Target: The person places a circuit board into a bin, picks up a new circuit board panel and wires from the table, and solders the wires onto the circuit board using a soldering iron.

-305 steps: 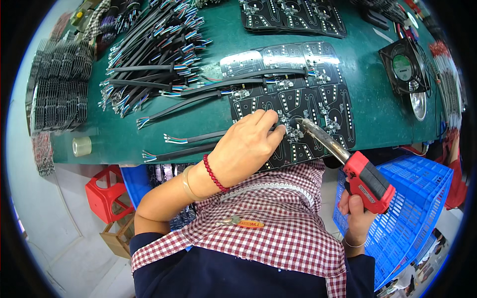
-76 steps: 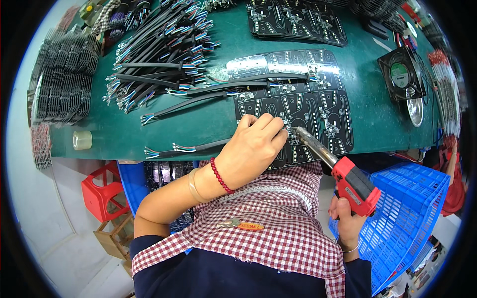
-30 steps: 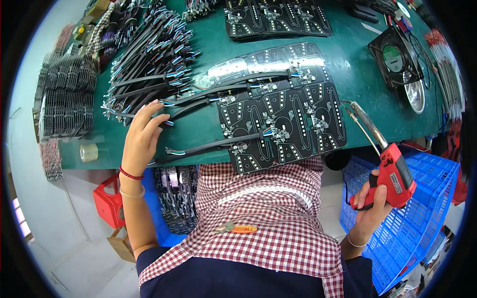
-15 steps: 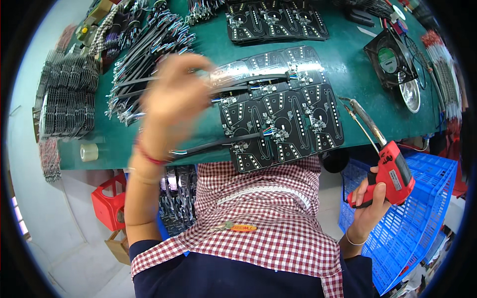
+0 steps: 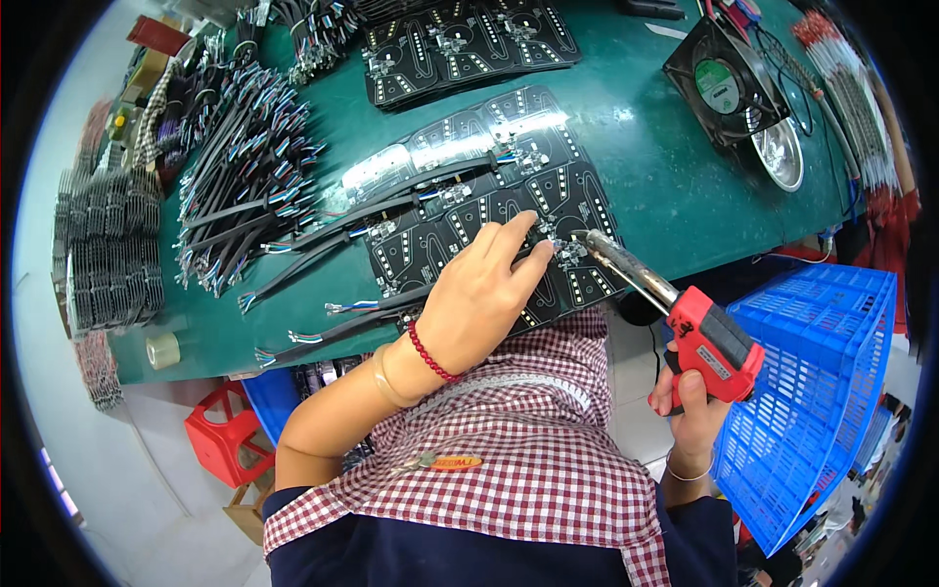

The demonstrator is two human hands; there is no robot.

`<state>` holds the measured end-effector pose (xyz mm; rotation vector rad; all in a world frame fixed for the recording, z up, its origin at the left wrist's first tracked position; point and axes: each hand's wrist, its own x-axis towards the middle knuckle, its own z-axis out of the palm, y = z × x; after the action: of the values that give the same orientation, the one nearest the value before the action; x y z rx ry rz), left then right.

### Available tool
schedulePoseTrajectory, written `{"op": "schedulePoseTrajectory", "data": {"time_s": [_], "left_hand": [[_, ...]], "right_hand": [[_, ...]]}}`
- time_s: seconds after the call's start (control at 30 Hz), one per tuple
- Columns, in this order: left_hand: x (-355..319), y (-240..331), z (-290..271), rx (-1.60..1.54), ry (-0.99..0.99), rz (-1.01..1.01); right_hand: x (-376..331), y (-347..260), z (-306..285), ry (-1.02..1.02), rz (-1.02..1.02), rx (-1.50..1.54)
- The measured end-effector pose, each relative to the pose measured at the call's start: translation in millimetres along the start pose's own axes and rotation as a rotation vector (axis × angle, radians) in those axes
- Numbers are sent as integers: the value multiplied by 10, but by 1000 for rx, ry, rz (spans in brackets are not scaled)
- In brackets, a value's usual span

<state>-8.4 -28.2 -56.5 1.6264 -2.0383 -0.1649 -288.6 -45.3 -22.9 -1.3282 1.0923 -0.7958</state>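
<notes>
Over a joined panel of black circuit boards (image 5: 421,252), my left hand (image 5: 479,293) is closed, thumb and forefinger pinching the wire end of a black-sheathed cable (image 5: 383,301). The cable runs left under my palm. My right hand (image 5: 694,411) grips a red and black soldering gun (image 5: 712,344) by its handle. Its metal tip rests at the small silver connector by my left fingertips; whether it touches cannot be made out. More black cables (image 5: 342,227) with coloured wire ends lie across the panel's left part.
A pile of cables (image 5: 235,186) covers the table's left side. Behind the panel sits another board stack (image 5: 469,54). A black fan (image 5: 724,83) and a metal dish (image 5: 780,157) stand right. Tape (image 5: 163,350) lies near the left edge; a blue crate (image 5: 802,391) is below right.
My left hand has come down from the cable pile to the panel with a cable. The soldering gun has moved left, its tip now at the boards.
</notes>
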Motion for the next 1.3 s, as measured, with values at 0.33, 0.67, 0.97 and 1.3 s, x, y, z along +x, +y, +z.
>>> {"op": "schedulePoseTrajectory", "data": {"time_s": [0.33, 0.67, 0.97, 1.3], "left_hand": [[-22, 30, -78, -34, 71, -25], [-5, -38, -94, -64, -93, -94], [18, -43, -102, -67, -73, -57], [27, -13, -137, -2, -161, -56]], "right_hand": [[41, 19, 29, 5, -34, 1], [98, -16, -4, 6, -26, 33], [46, 8, 56, -21, 9, -15], [36, 9, 63, -75, 13, -65]]}}
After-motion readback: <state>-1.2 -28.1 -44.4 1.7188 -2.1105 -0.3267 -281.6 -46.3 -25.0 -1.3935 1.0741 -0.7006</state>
